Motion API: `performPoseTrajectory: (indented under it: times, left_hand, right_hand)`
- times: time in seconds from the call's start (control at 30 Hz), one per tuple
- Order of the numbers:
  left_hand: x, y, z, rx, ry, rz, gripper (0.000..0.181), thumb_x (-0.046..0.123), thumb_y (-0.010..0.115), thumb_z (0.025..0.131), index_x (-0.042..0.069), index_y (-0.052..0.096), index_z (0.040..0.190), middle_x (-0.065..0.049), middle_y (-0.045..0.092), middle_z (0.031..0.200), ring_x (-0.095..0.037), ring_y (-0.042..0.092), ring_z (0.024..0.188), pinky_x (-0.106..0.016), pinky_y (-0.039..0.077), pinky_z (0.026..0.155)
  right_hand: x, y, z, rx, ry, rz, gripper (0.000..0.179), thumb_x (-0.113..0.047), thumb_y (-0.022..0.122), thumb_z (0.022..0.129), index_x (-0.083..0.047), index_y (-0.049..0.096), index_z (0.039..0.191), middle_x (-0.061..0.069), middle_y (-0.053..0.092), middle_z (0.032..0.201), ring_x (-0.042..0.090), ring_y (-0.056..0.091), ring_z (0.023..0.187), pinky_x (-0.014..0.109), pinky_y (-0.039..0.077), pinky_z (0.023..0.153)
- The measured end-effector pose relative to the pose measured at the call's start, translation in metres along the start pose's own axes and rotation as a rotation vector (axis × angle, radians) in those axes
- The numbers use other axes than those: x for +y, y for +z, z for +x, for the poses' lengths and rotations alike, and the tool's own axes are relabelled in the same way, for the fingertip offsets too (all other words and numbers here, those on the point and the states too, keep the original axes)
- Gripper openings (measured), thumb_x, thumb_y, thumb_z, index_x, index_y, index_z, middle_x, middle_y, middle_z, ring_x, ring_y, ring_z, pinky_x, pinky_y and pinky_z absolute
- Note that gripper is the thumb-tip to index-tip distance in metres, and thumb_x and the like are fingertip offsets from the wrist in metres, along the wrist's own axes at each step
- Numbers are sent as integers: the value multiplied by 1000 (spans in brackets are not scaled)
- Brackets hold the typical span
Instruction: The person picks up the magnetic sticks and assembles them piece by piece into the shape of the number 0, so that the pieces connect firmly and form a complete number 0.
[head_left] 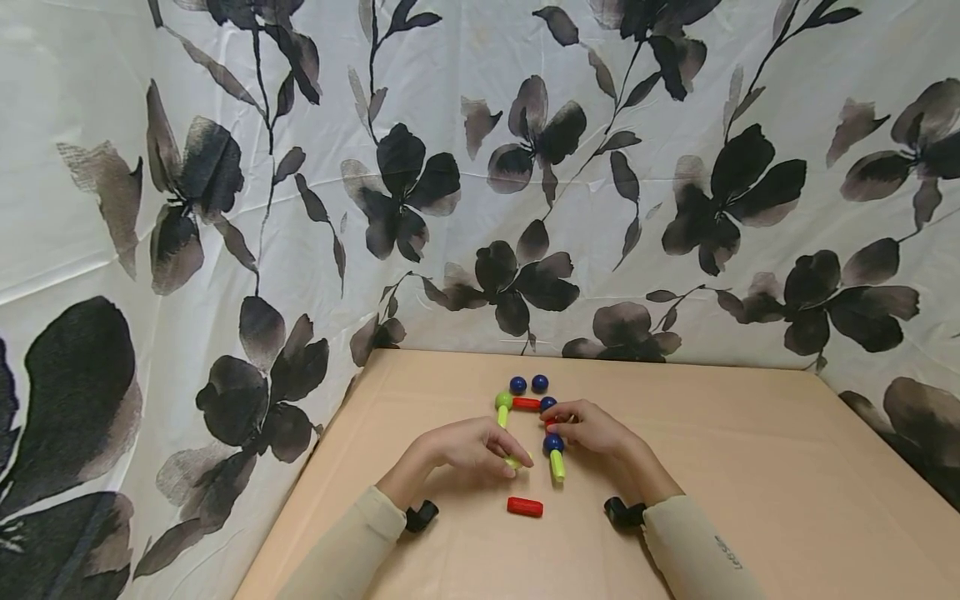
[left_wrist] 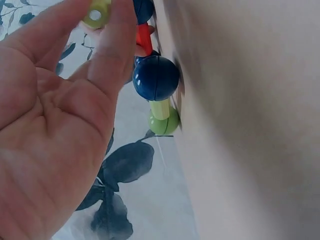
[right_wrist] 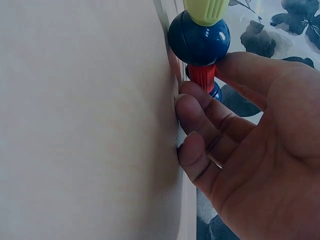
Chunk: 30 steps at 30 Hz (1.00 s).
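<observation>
My left hand (head_left: pixel 472 446) pinches a yellow-green toy stick (left_wrist: pixel 96 15); a silvery dot shows on its end in the left wrist view. Just past those fingers, a blue ball (left_wrist: pixel 156 77) joins a pale yellow-green stick (left_wrist: pixel 160 108) and a green ball (head_left: pixel 504 402). My right hand (head_left: pixel 596 429) grips a red stick (right_wrist: pixel 202 77) between finger and thumb, low over the table. That stick joins a far blue ball (head_left: pixel 548 404) to a nearer blue ball (right_wrist: pixel 199 39), from which another yellow-green stick (head_left: pixel 557 467) points toward me.
Across the far side, a red stick (head_left: pixel 527 404) links the green ball and the far blue ball. Two loose blue balls, one left (head_left: pixel 517 385) and one right (head_left: pixel 540 383), lie behind. A loose red stick (head_left: pixel 525 507) lies nearer on the tan table (head_left: pixel 750 483). Flower-print cloth (head_left: pixel 420 75) hangs behind.
</observation>
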<state>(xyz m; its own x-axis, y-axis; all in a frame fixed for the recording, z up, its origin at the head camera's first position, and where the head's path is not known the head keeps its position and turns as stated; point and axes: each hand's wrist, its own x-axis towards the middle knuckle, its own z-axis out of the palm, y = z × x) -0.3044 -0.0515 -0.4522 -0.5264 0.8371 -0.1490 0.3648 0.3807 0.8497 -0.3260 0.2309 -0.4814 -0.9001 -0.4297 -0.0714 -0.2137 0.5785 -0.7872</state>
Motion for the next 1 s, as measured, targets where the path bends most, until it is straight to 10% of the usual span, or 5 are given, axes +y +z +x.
performPoseTrajectory:
  times: [0.33,1.0]
  left_hand:
    - [-6,-4,-2,-6,-25,-42,25,15,79,93,6,77,117,-5,73,80,-18,63,71,-26,51,65]
    - [-17,-4,-3,26,-112,-158,15,12,80,92,7,72,103,-16,71,74,-19,66,58,-30,60,61]
  right_hand:
    - [3,-1,-1,1,-14,10,27,-17,67,102,-8,73,127,7,65,100,24,58,80,24,48,65]
    - [5,-2,2,-8,-15,10,26,-17,66,103,-8,73,127,6,64,100,23,59,79,24,48,65]
